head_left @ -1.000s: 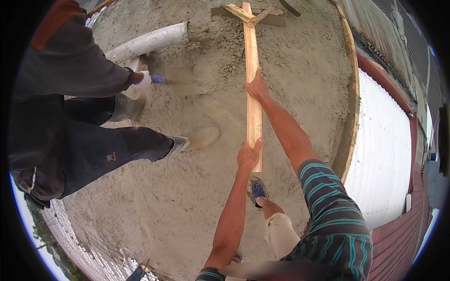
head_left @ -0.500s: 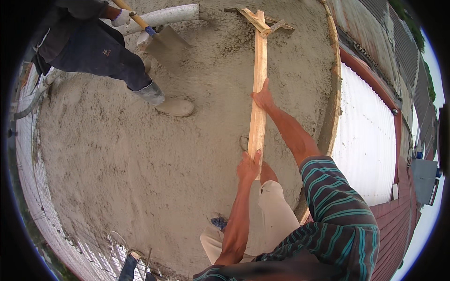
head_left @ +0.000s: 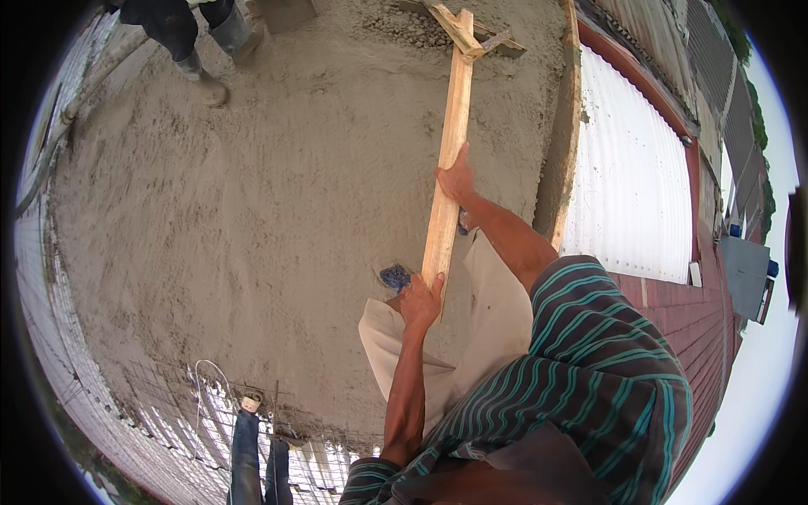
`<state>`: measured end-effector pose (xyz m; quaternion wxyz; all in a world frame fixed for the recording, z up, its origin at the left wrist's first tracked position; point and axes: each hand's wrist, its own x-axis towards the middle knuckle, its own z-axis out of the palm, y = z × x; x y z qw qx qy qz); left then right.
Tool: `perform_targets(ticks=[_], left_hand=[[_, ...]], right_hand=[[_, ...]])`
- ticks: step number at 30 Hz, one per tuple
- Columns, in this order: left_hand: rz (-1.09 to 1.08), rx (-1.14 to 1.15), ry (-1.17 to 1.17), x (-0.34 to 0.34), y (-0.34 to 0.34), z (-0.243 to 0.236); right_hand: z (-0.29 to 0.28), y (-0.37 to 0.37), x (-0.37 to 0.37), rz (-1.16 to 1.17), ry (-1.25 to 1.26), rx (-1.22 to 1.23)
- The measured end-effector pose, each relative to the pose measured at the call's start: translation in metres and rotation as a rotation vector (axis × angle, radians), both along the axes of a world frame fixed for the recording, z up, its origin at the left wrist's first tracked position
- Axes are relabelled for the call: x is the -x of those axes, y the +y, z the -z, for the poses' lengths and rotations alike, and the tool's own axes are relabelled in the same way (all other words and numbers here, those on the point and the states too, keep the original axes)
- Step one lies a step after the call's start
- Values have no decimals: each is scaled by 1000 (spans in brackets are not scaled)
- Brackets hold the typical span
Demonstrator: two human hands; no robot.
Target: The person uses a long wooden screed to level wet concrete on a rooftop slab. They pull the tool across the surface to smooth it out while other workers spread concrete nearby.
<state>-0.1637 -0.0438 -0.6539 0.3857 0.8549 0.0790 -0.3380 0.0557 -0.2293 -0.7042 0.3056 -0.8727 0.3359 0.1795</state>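
Observation:
A long-handled wooden rake (head_left: 454,101), knocked together from pale lumber, runs from me toward the far side. Its crosspiece (head_left: 502,42) rests on the wet concrete (head_left: 252,194), by a rougher, lumpy patch. Close to the handle's near end, my left hand (head_left: 421,300) is wrapped around the wood. Farther up, my right hand (head_left: 455,175) grips the same handle with its thumb along the wood. Both hands are closed, and the handle slants between them across my front.
A co-worker's rubber boots (head_left: 202,84) stand in the concrete at upper left, beside a shovel blade (head_left: 288,12). A form board (head_left: 566,143) edges the pour at right, with white corrugated roofing (head_left: 627,168) beyond. Wire mesh (head_left: 168,412) and another person's legs (head_left: 246,454) are at lower left.
My view has shifted, and the rake now slants more, its near end farther left. The co-worker with the shovel appears farther off at upper left. More of the other person's legs shows at lower left.

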Motion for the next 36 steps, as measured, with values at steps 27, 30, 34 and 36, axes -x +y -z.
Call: perform_targets(ticks=[27, 30, 34, 36], left_hand=[[-112, -243, 233, 536, 164, -183], [-162, -106, -33, 442, 103, -113], [-271, -56, -95, 265, 21, -46], [-299, -25, -211, 212, -2, -19]], right_hand=[[-125, 170, 557, 247, 52, -504], [-90, 119, 436, 127, -151, -432], [-32, 61, 231, -11, -147, -325], [-3, 57, 158, -78, -197, -80]])
